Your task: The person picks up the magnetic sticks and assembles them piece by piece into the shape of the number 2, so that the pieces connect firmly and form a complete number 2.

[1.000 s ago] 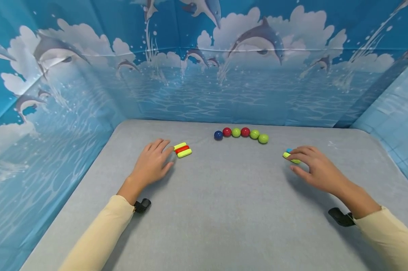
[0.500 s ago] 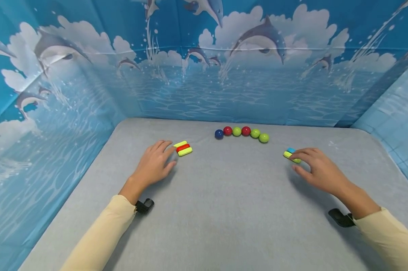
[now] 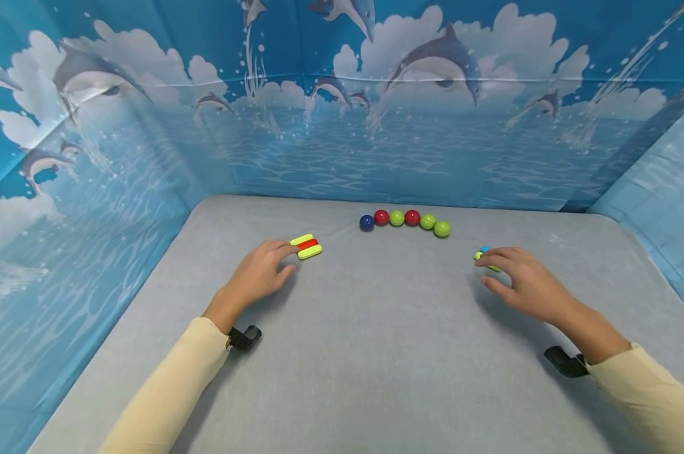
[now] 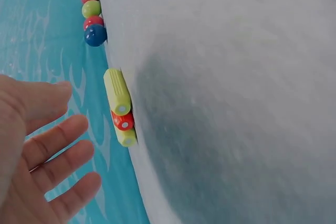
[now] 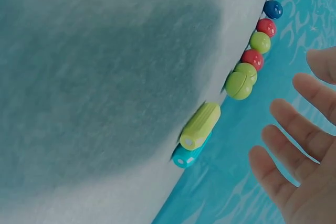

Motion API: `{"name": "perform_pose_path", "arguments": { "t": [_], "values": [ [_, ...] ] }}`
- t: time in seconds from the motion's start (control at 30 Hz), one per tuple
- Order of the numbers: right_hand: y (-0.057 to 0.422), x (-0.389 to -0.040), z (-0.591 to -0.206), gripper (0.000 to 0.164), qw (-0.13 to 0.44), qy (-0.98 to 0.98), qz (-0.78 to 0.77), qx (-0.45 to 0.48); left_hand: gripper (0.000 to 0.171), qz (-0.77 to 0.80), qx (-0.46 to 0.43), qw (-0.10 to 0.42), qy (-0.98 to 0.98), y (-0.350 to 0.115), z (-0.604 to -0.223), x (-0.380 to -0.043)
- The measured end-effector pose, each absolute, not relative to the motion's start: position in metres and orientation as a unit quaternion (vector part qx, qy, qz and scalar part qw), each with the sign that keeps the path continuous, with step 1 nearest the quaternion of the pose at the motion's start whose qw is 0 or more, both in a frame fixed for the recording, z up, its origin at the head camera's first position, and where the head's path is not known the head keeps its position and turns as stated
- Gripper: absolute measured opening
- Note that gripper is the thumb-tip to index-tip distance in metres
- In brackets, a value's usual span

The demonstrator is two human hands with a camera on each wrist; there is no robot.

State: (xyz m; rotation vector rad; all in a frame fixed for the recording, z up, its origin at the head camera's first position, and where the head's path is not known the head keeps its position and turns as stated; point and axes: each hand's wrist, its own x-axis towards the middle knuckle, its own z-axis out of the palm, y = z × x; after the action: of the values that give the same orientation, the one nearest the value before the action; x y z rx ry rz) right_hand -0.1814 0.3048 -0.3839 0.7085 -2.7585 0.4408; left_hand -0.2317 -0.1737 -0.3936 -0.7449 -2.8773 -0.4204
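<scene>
My left hand (image 3: 262,272) hovers over the table at the left, fingers relaxed and holding nothing. Its fingertips overlap a small group of ribbed sticks in the head view: two yellow-green sticks (image 3: 310,252) with a red stick (image 3: 307,244) between them. The left wrist view shows a gap between that hand and the red stick (image 4: 123,120). On the right, my right hand (image 3: 523,280) is held with loosely bent fingers and nothing in them. Beyond its fingertips lie a yellow-green stick (image 5: 200,126) and a blue stick (image 5: 185,157), side by side and partly hidden in the head view.
Near the back edge of the grey table (image 3: 376,353), glossy balls form a curved row: a dark blue ball (image 3: 367,222), a red ball (image 3: 381,217), a green ball (image 3: 396,218) and several more. A dolphin-printed curtain (image 3: 342,151) encloses the back and sides.
The left hand's fingers have reached slightly right, over the red stick. My right hand has shifted a little left, covering more of its yellow-green stick. The sticks and balls stay in place.
</scene>
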Motion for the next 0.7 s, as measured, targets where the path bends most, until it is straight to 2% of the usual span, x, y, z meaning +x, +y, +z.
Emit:
{"name": "perform_pose_path", "arguments": {
  "t": [0.13,0.37,0.7],
  "values": [
    [0.301,-0.184,-0.384,0.029,0.127,-0.949,0.149,0.247,0.036,-0.155,-0.247,0.066,-0.954,-0.166,-0.391,-0.238],
    [0.291,-0.187,-0.381,0.029,0.121,-0.945,0.147,0.268,0.028,-0.126,-0.283,0.108,-0.945,-0.149,-0.394,-0.254],
    [0.260,-0.200,-0.380,0.030,0.074,-0.948,0.127,0.283,0.023,-0.136,-0.236,0.049,-0.961,-0.141,-0.405,-0.272]
  ]
}}
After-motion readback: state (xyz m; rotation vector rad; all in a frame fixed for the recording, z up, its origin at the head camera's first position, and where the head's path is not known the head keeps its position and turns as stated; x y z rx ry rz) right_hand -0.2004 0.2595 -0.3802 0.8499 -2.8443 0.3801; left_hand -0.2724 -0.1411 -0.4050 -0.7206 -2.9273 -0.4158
